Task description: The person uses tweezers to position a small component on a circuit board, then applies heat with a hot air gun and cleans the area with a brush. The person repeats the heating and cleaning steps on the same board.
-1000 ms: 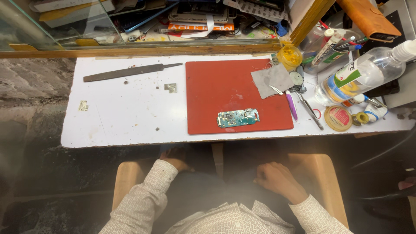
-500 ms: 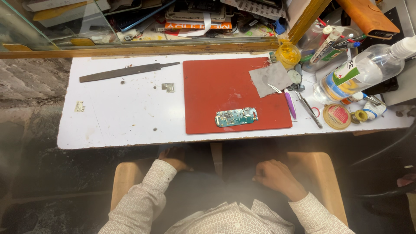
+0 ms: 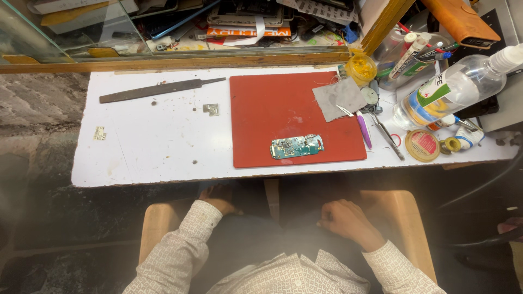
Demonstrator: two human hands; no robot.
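Both hands rest low in the frame, below the tabletop (image 3: 152, 147) edge. The left hand (image 3: 220, 197) lies on the lap, fingers partly hidden (state cannot be told). The right hand (image 3: 346, 218) has its fingers curled, grasping nothing visible. Nearest to them, at lower centre of the red mat (image 3: 272, 109), lies 1 green circuit board (image 3: 297, 146). A long metal file (image 3: 158, 89) sits at upper left. At right: grey cloth (image 3: 338, 98), purple tool (image 3: 364, 130), tweezers (image 3: 388, 137), clear bottle (image 3: 452, 90), round tin (image 3: 423, 145).
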